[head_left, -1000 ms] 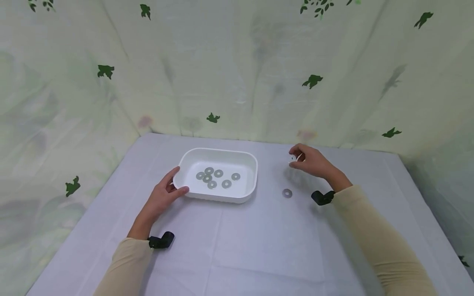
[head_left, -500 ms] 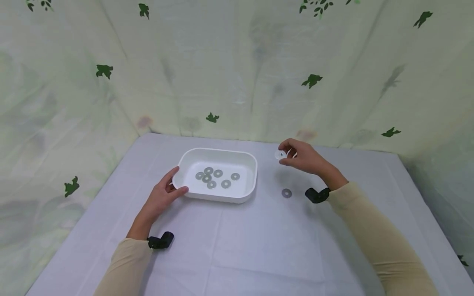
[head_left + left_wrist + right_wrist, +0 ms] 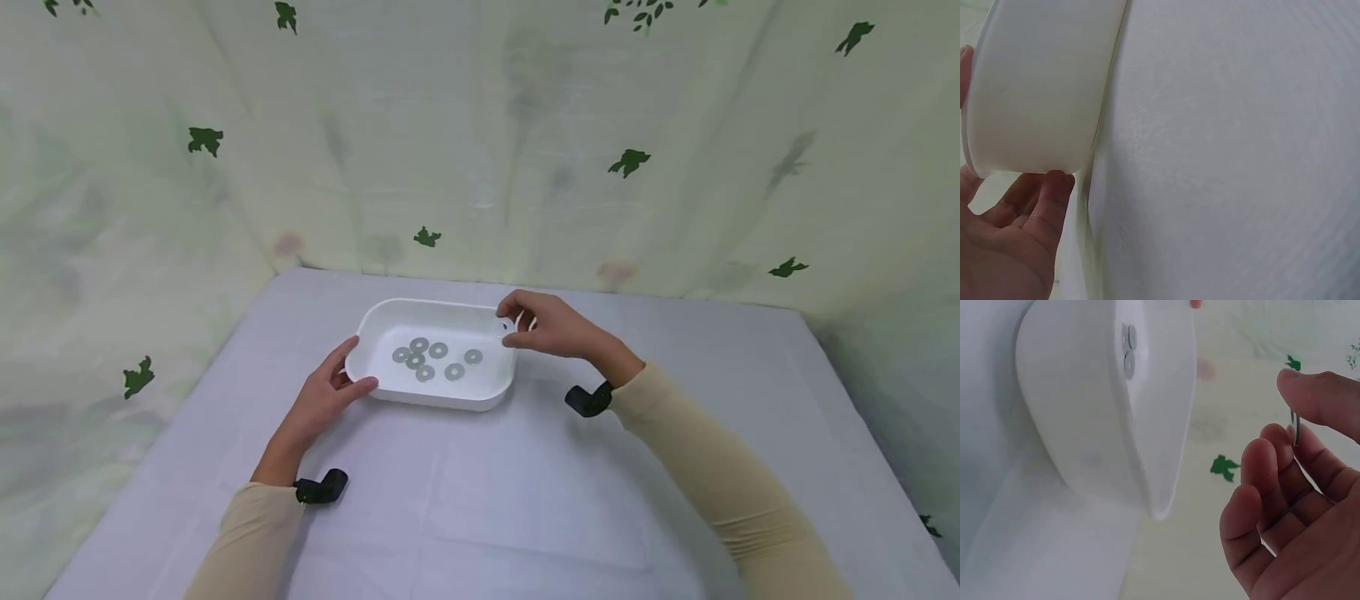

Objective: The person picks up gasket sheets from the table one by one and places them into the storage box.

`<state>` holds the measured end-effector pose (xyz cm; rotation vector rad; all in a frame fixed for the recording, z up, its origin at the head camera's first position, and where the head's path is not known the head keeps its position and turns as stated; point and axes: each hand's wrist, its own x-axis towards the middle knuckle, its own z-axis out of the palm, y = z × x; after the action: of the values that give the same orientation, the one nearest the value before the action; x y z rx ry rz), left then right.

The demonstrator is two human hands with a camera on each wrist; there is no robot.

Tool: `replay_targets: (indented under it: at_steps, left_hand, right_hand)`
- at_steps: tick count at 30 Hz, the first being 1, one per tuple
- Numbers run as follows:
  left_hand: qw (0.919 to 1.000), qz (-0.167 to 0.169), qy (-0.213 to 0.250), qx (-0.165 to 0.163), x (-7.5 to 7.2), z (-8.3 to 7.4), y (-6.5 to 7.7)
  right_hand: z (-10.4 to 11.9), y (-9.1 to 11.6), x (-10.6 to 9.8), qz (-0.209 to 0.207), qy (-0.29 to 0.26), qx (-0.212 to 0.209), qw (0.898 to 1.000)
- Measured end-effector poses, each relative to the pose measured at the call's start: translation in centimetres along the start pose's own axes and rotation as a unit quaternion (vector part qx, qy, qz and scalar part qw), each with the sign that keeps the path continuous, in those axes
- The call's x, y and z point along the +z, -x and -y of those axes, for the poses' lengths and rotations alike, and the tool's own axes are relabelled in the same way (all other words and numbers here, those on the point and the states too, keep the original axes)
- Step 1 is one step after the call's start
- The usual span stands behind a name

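My left hand point(image 3: 321, 400) grips the left end of a white plastic tray point(image 3: 433, 400), with the thumb at its near rim. In the left wrist view, fingertips touch the outer wall of the tray point(image 3: 1041, 94). Over the tray's right end, my right hand point(image 3: 551, 325) pinches a flat metal washer point(image 3: 503, 327) between thumb and fingers. The right wrist view shows this washer point(image 3: 1296, 428) edge-on, apart from the tray wall. Several grey washers point(image 3: 425, 372) lie on the tray floor, some overlapping at the left.
A white cloth covers the table point(image 3: 480, 500). A pale curtain point(image 3: 480, 150) with green bird shapes stands behind its far edge. Each wrist carries a black camera, the right one point(image 3: 588, 400) just right of the tray.
My right hand has moved left with the pinched washer, from beside the tray to over its right end. A loose washer on the table is now hidden behind the right wrist camera.
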<state>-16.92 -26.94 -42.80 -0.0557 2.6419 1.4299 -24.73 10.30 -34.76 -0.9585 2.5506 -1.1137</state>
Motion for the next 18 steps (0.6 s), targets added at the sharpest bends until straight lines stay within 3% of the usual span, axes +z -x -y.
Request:
replay_targets:
  at_steps: [6,18]
  left_hand:
    - [1.0,0.003,0.001,-0.003,-0.1,0.0,0.2]
    - [0.9999,0.002,-0.001,-0.01,-0.2,-0.2,0.2]
  right_hand:
    - [1.6,-1.2,1.7,0.028,-0.002,-0.022,0.999]
    - [1.1,-1.3,2.7,0.035,-0.002,-0.012,0.999]
